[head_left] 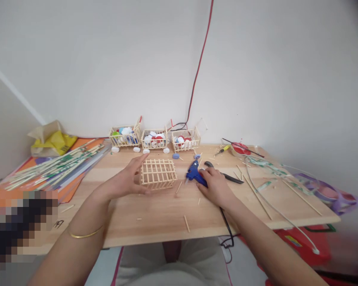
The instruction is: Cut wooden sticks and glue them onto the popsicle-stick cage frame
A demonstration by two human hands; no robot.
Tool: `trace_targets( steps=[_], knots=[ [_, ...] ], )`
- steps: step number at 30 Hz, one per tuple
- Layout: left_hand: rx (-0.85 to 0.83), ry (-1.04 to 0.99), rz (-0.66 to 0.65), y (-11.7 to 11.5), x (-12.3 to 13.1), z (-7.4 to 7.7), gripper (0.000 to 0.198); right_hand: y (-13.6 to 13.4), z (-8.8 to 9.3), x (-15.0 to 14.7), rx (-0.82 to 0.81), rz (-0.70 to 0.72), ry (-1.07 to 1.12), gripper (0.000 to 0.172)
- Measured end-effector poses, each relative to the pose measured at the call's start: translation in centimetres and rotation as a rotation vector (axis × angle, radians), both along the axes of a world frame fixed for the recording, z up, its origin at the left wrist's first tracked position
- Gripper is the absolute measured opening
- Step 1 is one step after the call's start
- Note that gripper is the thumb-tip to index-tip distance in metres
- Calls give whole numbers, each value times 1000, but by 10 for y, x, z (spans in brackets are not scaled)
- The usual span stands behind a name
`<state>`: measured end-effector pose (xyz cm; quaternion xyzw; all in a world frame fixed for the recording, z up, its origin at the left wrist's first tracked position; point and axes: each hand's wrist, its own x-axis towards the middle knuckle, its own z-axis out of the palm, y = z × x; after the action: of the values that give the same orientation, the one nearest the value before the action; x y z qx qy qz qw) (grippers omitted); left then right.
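A small basket of wooden sticks (158,173) lies on the wooden board (155,216) in front of me. My left hand (127,179) rests against its left side, thumb and fingers around that end. My right hand (215,185) lies on the blue glue gun (194,173), fingers wrapped over its handle, just right of the basket. The gun's black cord (227,228) runs off the board's front edge.
Three stick carts (155,139) filled with bottle caps stand at the back by the wall. Loose caps and sticks lie around. Black pliers (229,177) sit right of the gun. Long sticks and coloured paper (56,167) lie left, a yellow bag (52,141) behind.
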<state>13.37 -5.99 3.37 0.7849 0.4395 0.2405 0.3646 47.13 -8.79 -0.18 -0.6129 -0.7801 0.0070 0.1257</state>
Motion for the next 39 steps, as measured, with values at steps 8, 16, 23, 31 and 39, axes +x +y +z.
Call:
trace_targets(
  steps=[8,16,23,31,39],
  knots=[
    [161,-72,100,2,-17,14,25,-2,15,-6,-24,-90,288,33],
    [287,-1,51,-3,-6,16,15,-35,43,-42,47,256,545,15],
    [345,53,55,-4,-3,16,15,-28,38,-82,-40,479,533,13],
    [350,66,62,-3,-3,13,15,-21,24,-85,-82,501,509,10],
    [345,52,70,-4,-2,15,15,-19,26,-89,-108,480,498,13]
  ],
)
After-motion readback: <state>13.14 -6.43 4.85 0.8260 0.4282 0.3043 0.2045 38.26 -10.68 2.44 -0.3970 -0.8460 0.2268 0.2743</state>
